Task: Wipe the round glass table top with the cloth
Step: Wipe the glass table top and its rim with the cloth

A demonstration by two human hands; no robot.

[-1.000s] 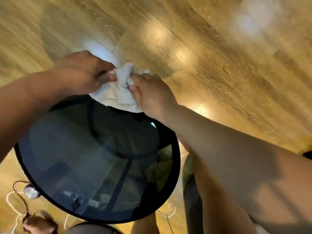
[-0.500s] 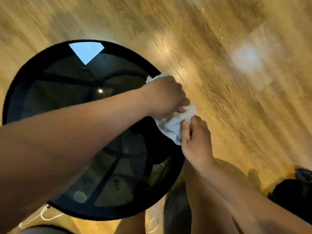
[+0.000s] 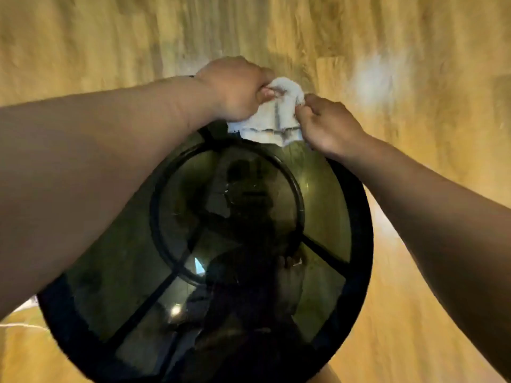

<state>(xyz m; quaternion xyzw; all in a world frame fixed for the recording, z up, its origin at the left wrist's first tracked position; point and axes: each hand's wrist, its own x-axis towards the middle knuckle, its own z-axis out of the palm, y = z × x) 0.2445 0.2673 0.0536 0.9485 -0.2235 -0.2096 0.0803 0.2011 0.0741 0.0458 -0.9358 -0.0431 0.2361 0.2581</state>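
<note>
2 hands are showing, a left hand (image 3: pixel 235 89) and a right hand (image 3: pixel 329 124), along with 1 white cloth (image 3: pixel 272 120) and 1 round glass table top (image 3: pixel 326 205).

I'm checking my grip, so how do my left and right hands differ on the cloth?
The left hand grips the cloth from its left side, farther from me; the right hand pinches its right side, nearer me. The left forearm crosses over the table; the right stays mostly off its rim. Both are shut on the cloth at the far rim.
</note>
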